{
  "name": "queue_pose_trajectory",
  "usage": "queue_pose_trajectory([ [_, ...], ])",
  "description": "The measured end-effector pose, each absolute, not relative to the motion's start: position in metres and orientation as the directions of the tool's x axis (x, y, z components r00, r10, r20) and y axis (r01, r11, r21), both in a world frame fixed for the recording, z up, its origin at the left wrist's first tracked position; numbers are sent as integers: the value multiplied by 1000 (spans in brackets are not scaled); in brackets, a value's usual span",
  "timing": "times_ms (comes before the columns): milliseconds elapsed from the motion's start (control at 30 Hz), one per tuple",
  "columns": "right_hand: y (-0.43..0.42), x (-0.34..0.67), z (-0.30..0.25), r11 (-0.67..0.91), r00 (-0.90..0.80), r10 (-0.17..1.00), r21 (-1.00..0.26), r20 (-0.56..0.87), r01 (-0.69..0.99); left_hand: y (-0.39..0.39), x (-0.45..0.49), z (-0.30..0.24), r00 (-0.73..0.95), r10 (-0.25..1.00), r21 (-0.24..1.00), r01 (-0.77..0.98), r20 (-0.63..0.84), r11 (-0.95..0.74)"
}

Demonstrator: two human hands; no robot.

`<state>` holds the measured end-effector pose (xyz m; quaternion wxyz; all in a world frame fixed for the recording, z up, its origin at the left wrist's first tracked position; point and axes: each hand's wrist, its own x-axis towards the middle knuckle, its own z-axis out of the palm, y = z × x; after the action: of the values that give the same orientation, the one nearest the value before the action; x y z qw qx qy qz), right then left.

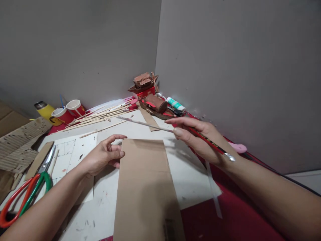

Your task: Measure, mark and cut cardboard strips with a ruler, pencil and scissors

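Observation:
A long brown cardboard piece (pixel 141 174) lies in front of me, running toward the bottom edge. At its far left corner, my left hand (pixel 106 152) grips the edge between thumb and fingers. My right hand (pixel 198 139) is raised beyond the cardboard's far right corner. Between its thumb and fingers it pinches a thin, greyish ruler-like strip (pixel 145 124), seen nearly edge-on and pointing left. A red and black pencil (pixel 208 140) with a silver end is tucked in the same hand, its other end hidden by the fingers.
Scissors (pixel 37 184) with orange and green handles lie left, beside a paper with drawn lines (pixel 66 157). Thin wooden sticks (pixel 100 117), two cups (pixel 75 107) and a yellow bottle (pixel 46 112) stand farther back. Two brown model boats (pixel 155 103) sit near the wall corner.

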<state>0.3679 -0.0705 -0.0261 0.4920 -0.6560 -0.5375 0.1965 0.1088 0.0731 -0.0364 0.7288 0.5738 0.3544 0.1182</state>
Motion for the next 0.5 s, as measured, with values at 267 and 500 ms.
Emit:
queue_pose_trajectory([
  [267, -69, 369, -28, 26, 431, 887, -948, 168, 317, 70, 112, -36, 664, 667, 927, 111, -338, 360],
  [500, -66, 375, -41, 51, 476, 870, -983, 129, 175, 76, 112, -35, 610, 720, 927, 66, -331, 370],
])
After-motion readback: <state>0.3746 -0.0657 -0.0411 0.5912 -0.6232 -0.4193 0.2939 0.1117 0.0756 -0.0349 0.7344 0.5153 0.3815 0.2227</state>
